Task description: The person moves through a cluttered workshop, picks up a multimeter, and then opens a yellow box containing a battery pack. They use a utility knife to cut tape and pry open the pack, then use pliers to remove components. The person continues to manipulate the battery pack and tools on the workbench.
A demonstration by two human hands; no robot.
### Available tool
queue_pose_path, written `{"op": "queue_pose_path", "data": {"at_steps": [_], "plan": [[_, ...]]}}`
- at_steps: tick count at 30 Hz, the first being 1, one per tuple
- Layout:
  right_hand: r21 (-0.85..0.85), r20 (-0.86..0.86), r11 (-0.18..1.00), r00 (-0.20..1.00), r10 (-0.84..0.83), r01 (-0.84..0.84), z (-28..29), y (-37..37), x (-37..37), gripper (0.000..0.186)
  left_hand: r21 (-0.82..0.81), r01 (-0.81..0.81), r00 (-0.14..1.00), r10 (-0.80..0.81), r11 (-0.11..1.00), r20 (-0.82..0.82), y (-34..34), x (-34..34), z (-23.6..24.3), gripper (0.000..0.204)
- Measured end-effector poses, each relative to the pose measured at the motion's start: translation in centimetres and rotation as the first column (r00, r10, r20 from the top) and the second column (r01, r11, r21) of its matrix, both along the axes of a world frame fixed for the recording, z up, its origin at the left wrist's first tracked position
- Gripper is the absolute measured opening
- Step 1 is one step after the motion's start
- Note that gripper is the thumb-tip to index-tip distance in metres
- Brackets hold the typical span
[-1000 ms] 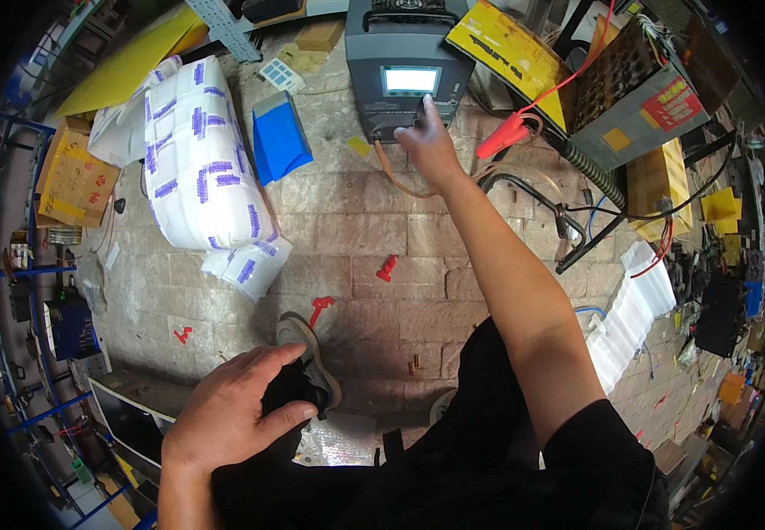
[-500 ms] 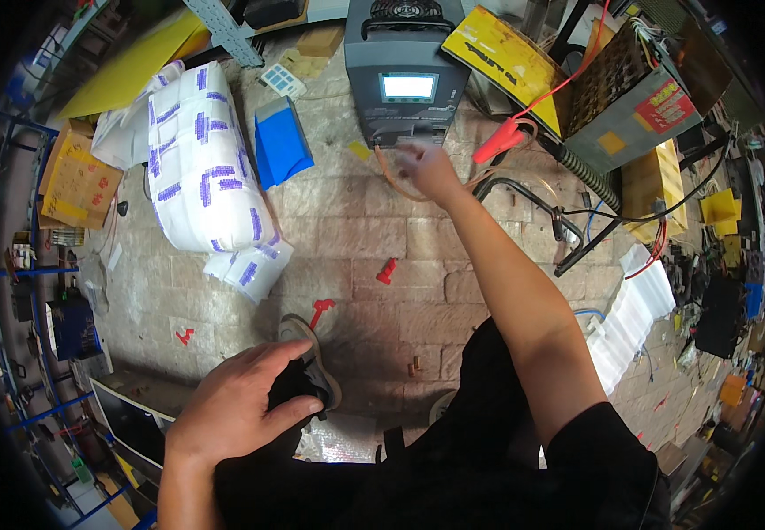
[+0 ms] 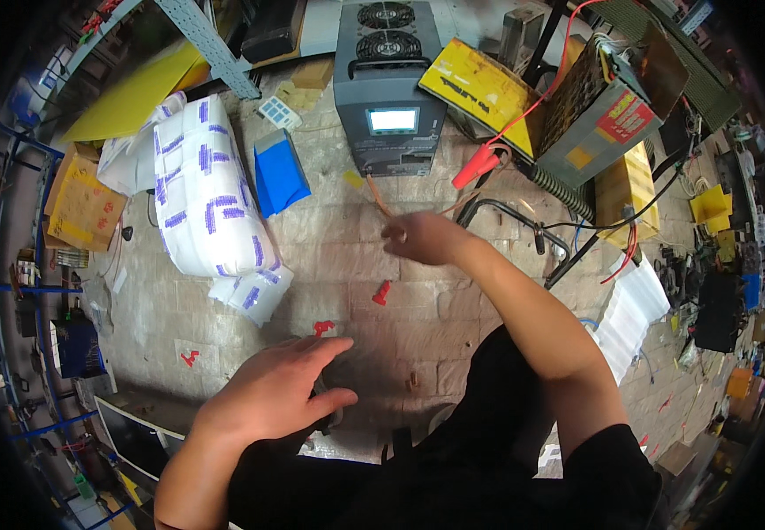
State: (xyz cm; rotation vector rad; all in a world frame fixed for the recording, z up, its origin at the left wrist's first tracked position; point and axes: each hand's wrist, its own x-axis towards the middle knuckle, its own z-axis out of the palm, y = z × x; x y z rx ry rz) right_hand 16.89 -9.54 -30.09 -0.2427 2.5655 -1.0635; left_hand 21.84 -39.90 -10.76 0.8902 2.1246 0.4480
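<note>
My right hand is over the brick floor in front of a grey machine with a lit screen and fans on top. Its fingers are bent and smeared by motion, so whether they grip anything does not show. A tan cable runs from the machine's lower front toward this hand and passes behind it. My left hand hangs above my leg with nothing in it, thumb apart from the fingers. Beyond my right hand lies a red clamp on a red cable. A small red piece lies on the floor between my hands.
To the left lie a white wrapped bundle, a blue-covered piece and a cardboard box. On the right stand a yellow panel, an open metal case and a black tubular frame. White foam sheet lies nearer.
My right hand has drawn back from the machine's lower front toward me. My left hand has shifted slightly right. The view has tilted, showing more of the machine's top.
</note>
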Motion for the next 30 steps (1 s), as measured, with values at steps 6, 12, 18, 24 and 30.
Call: {"op": "queue_pose_path", "data": {"at_steps": [6, 12, 18, 24, 30], "plan": [[-0.046, 0.221, 0.996, 0.972, 0.081, -0.072, 0.3, 0.7, 7.0, 0.045, 0.038, 0.100, 0.994, -0.099, 0.994, -0.044, 1.1, -0.4, -0.8, 0.067], [0.084, 0.302, 0.996, 0.953, 0.007, -0.034, -1.4, 2.4, 8.2, 0.047, 0.026, 0.151, 0.988, -0.152, 0.988, 0.033, 2.9, -0.6, -1.1, 0.068], [0.084, 0.262, 0.995, 0.962, -0.071, 0.050, -0.2, 2.7, 8.4, 0.048, 0.003, 0.172, 0.983, -0.172, 0.985, 0.059, 4.6, -0.3, -0.4, 0.068], [0.094, 0.266, 0.995, 0.962, -0.059, 0.035, -0.5, 3.3, 9.3, 0.050, 0.032, 0.164, 0.985, -0.166, 0.986, 0.038, 4.5, -0.2, -0.7, 0.068], [0.076, 0.296, 0.995, 0.952, -0.083, 0.063, 1.2, 3.4, 9.7, 0.049, 0.050, 0.194, 0.981, -0.195, 0.980, 0.022, 4.5, -0.2, -1.3, 0.068]]}}
